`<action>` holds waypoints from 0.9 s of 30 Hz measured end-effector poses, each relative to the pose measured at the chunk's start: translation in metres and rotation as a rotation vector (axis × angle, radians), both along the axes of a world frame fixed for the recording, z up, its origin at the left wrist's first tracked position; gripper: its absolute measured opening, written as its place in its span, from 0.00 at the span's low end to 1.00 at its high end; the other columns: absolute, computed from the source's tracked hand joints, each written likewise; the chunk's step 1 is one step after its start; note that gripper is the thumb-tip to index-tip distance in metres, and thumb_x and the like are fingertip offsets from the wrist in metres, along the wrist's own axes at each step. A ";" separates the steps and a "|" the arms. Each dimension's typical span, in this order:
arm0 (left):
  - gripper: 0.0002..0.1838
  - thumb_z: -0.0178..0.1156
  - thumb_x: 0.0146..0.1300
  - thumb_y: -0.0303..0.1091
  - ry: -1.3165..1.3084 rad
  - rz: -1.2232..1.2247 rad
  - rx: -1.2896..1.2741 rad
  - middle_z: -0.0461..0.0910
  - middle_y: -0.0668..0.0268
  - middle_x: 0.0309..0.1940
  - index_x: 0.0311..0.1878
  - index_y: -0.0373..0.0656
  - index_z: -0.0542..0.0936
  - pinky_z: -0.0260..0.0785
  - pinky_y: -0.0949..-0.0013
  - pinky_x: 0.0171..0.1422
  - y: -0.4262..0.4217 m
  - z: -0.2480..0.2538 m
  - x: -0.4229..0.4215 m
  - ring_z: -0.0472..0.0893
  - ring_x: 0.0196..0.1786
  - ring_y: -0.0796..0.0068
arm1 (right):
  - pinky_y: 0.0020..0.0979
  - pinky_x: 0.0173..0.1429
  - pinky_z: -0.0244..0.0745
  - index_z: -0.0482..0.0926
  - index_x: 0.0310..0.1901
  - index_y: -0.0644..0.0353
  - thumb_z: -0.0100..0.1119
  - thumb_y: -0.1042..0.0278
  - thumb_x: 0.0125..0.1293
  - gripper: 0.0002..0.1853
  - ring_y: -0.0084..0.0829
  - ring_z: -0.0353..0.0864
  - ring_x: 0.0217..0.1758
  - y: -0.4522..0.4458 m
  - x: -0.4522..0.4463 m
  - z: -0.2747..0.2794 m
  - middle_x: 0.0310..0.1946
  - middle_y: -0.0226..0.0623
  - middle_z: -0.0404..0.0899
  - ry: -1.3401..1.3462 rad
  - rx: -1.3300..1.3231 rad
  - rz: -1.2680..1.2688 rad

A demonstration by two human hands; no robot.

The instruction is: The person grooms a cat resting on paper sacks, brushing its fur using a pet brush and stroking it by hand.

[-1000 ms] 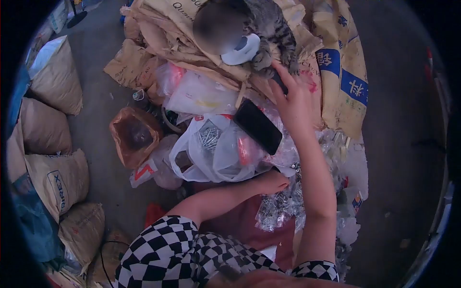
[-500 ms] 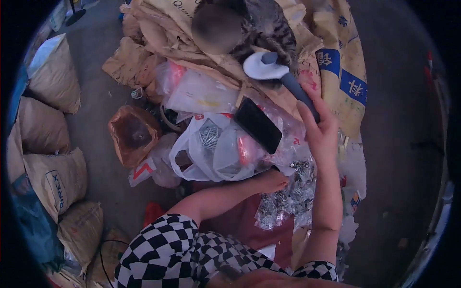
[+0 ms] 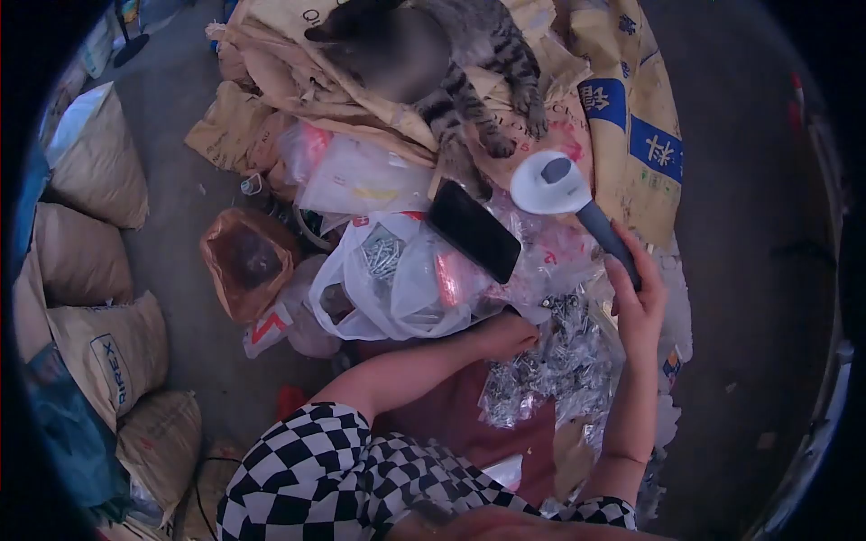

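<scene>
My right hand (image 3: 642, 302) is closed round the dark grey handle of a pet brush (image 3: 552, 184). Its white head, with a grey oval button on top, points up and left toward the cat. The striped grey cat (image 3: 492, 54) lies at the top of the pile, its front paws stretched toward the brush; a gap separates brush and paws. My left hand (image 3: 511, 335) is curled beside small clear bags of screws (image 3: 541, 370), and what its fingers hold, if anything, is hidden. A black phone (image 3: 474, 231) lies on the plastic bags between my hands and the cat.
A white plastic bag of screws (image 3: 383, 257) sits left of the phone. An open brown paper bag (image 3: 248, 266) stands farther left. Crumpled paper sacks (image 3: 316, 72) lie under the cat, and full sacks (image 3: 104, 347) line the left side.
My right hand has moved down and right with the brush, away from the cat. The cat has raised its head and stretched its front paws forward. My left hand has barely moved.
</scene>
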State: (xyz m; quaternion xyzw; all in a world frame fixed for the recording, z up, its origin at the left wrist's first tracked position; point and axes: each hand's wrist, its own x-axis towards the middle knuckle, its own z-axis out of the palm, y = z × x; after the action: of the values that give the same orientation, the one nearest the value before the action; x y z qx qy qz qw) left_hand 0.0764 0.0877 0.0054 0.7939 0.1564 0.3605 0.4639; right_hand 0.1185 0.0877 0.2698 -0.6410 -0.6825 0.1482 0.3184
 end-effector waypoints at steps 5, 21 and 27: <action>0.10 0.56 0.62 0.37 0.022 0.036 0.010 0.81 0.54 0.29 0.33 0.41 0.81 0.72 0.53 0.41 -0.002 0.000 0.001 0.82 0.34 0.51 | 0.27 0.60 0.69 0.76 0.59 0.65 0.60 0.75 0.65 0.20 0.26 0.77 0.55 0.028 -0.030 -0.004 0.53 0.40 0.80 0.041 0.150 0.097; 0.08 0.57 0.61 0.38 -0.039 0.111 0.092 0.81 0.57 0.27 0.32 0.46 0.80 0.73 0.53 0.37 -0.002 -0.012 0.007 0.82 0.31 0.55 | 0.39 0.49 0.75 0.77 0.57 0.57 0.61 0.65 0.64 0.19 0.47 0.82 0.46 0.107 -0.087 -0.046 0.44 0.49 0.81 -0.257 0.216 0.304; 0.09 0.56 0.62 0.38 0.055 0.027 -0.001 0.80 0.57 0.26 0.33 0.45 0.81 0.72 0.53 0.37 0.000 -0.002 0.003 0.82 0.30 0.54 | 0.35 0.49 0.74 0.77 0.57 0.62 0.60 0.63 0.66 0.20 0.40 0.83 0.43 0.077 -0.059 -0.030 0.42 0.49 0.82 -0.216 0.099 0.287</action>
State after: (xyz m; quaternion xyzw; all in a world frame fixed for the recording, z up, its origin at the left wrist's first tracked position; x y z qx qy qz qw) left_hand 0.0793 0.0876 0.0032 0.8010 0.1799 0.3448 0.4551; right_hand 0.0593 0.1650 0.2396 -0.5329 -0.8035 0.0886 0.2499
